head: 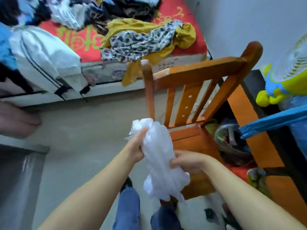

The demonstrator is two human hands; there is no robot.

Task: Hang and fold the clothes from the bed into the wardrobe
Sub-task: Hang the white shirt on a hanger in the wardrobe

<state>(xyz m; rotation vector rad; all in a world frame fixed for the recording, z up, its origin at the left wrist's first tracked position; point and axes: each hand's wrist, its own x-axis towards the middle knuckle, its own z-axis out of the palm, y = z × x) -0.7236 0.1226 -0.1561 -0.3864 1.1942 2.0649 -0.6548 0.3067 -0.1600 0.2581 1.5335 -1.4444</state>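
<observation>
A bunched white garment (159, 156) hangs between both hands above the floor, beside the wooden chair (196, 90). The left hand (136, 146) clutches its top and the right hand (187, 161) pinches its middle, probably gathering it for folding. More clothes (141, 39) wait on the bed (189, 27) beyond.

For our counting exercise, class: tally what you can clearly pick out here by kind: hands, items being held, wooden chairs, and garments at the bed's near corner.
Hands: 2, left hand, right hand
Held crumpled white item: 1
Orange wooden slat-back chair: 1
Corner garments: 2, mustard-yellow garment, leopard-print garment
Total: 6
</observation>
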